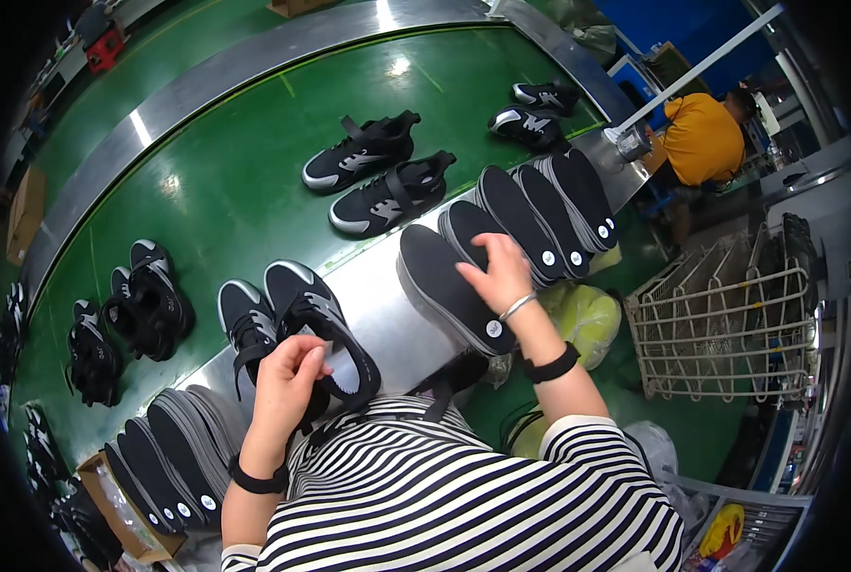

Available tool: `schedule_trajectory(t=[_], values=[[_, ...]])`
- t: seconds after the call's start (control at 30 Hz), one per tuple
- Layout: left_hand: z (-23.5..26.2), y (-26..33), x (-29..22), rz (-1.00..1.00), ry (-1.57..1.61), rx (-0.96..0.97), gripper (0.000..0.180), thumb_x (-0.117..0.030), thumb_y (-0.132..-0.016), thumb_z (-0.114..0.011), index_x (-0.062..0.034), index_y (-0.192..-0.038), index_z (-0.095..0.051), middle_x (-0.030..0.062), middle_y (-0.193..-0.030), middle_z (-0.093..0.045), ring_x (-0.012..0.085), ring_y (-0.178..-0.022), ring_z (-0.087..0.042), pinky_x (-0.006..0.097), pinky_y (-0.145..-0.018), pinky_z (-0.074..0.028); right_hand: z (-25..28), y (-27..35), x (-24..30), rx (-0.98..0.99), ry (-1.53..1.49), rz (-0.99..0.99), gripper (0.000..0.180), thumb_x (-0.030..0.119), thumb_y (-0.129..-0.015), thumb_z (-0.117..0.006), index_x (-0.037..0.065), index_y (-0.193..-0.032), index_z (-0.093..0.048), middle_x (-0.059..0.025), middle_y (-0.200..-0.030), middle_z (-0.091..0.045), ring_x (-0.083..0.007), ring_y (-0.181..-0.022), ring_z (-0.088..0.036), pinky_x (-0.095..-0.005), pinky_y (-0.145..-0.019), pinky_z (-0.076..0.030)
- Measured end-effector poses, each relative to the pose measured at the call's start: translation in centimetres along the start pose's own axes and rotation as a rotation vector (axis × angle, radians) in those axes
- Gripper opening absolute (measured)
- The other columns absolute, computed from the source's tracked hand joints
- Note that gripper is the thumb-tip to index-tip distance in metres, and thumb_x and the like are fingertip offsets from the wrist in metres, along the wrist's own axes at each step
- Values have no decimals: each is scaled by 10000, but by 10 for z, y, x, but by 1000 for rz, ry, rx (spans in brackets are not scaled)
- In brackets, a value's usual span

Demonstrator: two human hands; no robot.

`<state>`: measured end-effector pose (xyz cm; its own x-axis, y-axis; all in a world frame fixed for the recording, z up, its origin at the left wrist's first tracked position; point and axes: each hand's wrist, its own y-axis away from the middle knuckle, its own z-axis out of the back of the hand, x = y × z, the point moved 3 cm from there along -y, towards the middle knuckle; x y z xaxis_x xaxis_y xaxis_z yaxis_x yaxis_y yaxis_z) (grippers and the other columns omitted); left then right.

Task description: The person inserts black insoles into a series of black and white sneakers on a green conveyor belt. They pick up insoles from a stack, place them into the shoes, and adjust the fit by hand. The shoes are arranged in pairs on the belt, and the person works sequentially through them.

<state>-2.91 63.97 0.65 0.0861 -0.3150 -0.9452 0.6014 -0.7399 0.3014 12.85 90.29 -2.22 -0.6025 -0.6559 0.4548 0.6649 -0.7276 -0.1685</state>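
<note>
A pair of black-and-grey sneakers stands on the metal ledge in front of me. My left hand [292, 376] is at the opening of the right sneaker [303, 297], its fingers curled together; whatever they may pinch is hidden. The left sneaker [245, 315] stands close beside it. Over a stack of black insoles [439, 272] hovers my right hand [504, 278], thumb and fingers apart and holding nothing. I cannot tell whether its fingertips touch the top insole. Another insole stack [470, 229] lies just beyond that hand.
More insole stacks [578, 195] line the ledge to the right, others [185, 453] stand by a cardboard box [125, 515] at lower left. Sneaker pairs [387, 195] sit on the green belt [225, 172]. A wire basket [726, 329] and a person in yellow [702, 141] are at right.
</note>
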Motion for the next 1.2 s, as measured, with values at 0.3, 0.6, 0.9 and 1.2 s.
schedule_trajectory(t=[0.3,0.6,0.9,1.2], values=[[8,4,14,115,83,-53,119,-85,-855,-488,9,-903,-543,25,-701,-558,80,-631,-540,190,-586,-424,-24,-1,-91,305,80,-209,743,416,-610,-669,111,-1218,-368,-148,-1176,-454,-314,-1057,-465,-439,-853,-393],[9,1,16,157,83,-93,110,-91,-859,-483,0,-897,-532,21,-698,-550,81,-636,-538,194,-596,-422,13,-45,-169,-55,264,-355,479,348,-659,-669,121,-1050,-509,-115,-1042,-522,-309,-1004,-476,-425,-811,-406],[2,-6,20,176,85,-108,109,-91,-861,-487,1,-899,-531,27,-702,-555,86,-642,-544,195,-598,-425,22,-65,-212,51,253,-461,393,344,-626,-693,124,-930,-578,-82,-988,-575,-278,-967,-514,-413,-799,-411],[9,2,4,142,110,-175,115,-99,-860,-490,-1,-906,-529,27,-684,-559,80,-630,-534,196,-599,-415,34,-55,-227,-159,-186,-335,374,324,-616,-715,53,-847,-600,-100,-838,-564,-213,-775,-524,-320,-703,-422]])
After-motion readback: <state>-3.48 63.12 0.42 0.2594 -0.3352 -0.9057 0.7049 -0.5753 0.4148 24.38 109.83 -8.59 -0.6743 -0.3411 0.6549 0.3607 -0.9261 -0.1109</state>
